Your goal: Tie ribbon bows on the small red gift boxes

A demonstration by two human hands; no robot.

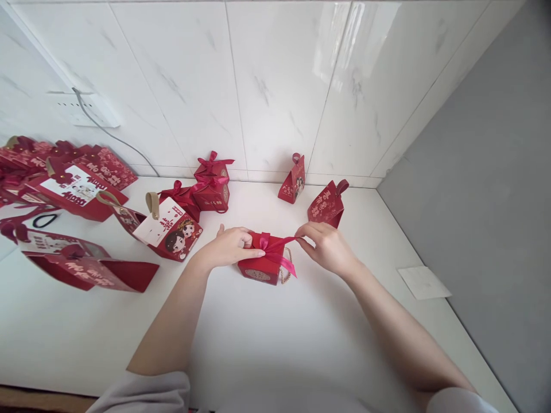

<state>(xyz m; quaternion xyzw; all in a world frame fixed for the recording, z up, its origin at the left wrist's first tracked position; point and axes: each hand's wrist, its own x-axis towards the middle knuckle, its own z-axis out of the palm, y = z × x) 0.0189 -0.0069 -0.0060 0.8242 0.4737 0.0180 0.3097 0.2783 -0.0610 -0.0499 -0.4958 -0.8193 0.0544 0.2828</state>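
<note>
Under both hands (275,248), the red box's (258,269) ribbon knot (275,248) stays partly hidden.

Bare counter (267,338) lies open in front; red gift boxes (212,186) crowd the left and back.

Pretty bright, soft daylight all over, with a big glare patch on the glossy wall tiles (340,51) upper right. Shadows on the white table (258,344) are faint. Wide-angle lens bends the straight tile lines near the edges, and the sleeves (146,396) at the bottom look soft.
</note>
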